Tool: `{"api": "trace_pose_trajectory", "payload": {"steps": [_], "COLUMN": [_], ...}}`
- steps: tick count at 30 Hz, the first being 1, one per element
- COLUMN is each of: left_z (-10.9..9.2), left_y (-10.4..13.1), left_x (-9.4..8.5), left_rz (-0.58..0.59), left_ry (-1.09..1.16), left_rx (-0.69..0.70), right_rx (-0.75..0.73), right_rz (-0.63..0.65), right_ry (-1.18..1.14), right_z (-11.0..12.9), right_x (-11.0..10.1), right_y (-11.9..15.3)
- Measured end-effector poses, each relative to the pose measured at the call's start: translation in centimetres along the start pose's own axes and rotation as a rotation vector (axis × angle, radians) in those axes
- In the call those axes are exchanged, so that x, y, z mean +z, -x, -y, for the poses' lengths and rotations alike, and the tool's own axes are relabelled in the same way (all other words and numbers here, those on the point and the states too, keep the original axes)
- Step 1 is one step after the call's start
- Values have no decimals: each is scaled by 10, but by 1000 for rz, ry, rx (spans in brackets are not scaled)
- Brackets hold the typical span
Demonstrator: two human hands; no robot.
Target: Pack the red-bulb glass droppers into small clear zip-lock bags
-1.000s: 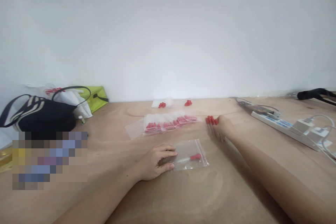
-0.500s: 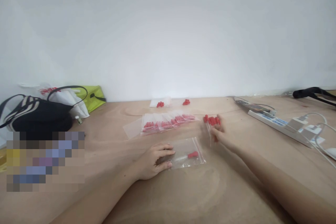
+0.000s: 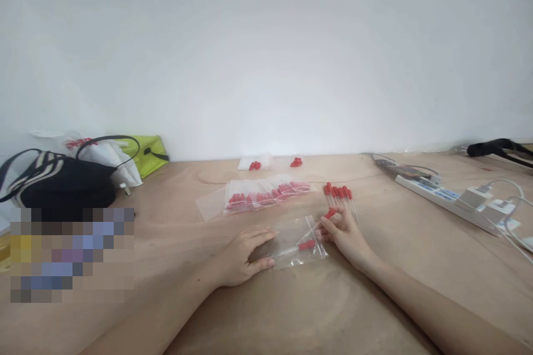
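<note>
1. Pinching a red-capped dropper (image 3: 328, 214) between thumb and fingertips, the right hand (image 3: 340, 233) hovered at the open mouth of a small clear zip bag (image 3: 297, 241), the dropper's glass stem angled down toward the opening.
2. The bag lay flat on the wooden table (image 3: 266, 310), near the middle of the view, and one dropper (image 3: 300, 246) already rested inside it — red bulb toward the right hand, clear stem pointing left.
3. The left hand (image 3: 245, 255) pressed down on the bag's left end, fingers spread and flat over the plastic, gripping nothing; it simply pinned the bag to the table.
4. Just beyond the right hand, a short row of loose droppers (image 3: 339, 195) lay side by side on the table, red caps pointing toward the wall.
5. Farther back and to the left of that row sat a line of filled bags (image 3: 266, 194), overlapping one another, red caps showing through the plastic.
6. Near the wall (image 3: 266, 55) were two small clusters of red caps (image 3: 296, 162) — one of them on or in a clear bag; I could not tell which.
7. Off to the right, a white power strip (image 3: 441, 197) ran slantwise with white plugs and cables in it.
8. At the far left, a black striped handbag (image 3: 58, 186) stood near a lime-green bag (image 3: 147, 152) and a white plastic bag (image 3: 106, 155).
</note>
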State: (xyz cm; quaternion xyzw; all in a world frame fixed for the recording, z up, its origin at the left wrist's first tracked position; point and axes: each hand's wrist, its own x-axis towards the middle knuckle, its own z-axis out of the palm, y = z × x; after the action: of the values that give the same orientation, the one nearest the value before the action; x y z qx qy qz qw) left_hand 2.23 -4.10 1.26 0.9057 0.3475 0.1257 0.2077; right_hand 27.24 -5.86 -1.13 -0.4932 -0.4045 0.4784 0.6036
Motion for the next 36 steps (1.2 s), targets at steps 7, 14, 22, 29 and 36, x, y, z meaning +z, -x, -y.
{"api": "trace_pose_trajectory", "payload": {"steps": [7,14,22,29,36], "left_z": [-1,1,-1,-1,0], "left_y": [0,-1,-2,-3,-2], "left_x": [-1,1,0,-1,-1], "left_rz": [10,0,8,26,18], "left_ry": [8,16,25,12,39], "left_rx": [-1,11,10,22,5], "right_rx": [87,76,-112,-300,-159], "right_rz": [68,291,652,393,-159], "right_ry": [140,404,642,865,1213], "right_z": [6,9,22,20,24], "right_x": [2,0,-10,-20,-51], "right_y": [5,7,7,-4,-73]}}
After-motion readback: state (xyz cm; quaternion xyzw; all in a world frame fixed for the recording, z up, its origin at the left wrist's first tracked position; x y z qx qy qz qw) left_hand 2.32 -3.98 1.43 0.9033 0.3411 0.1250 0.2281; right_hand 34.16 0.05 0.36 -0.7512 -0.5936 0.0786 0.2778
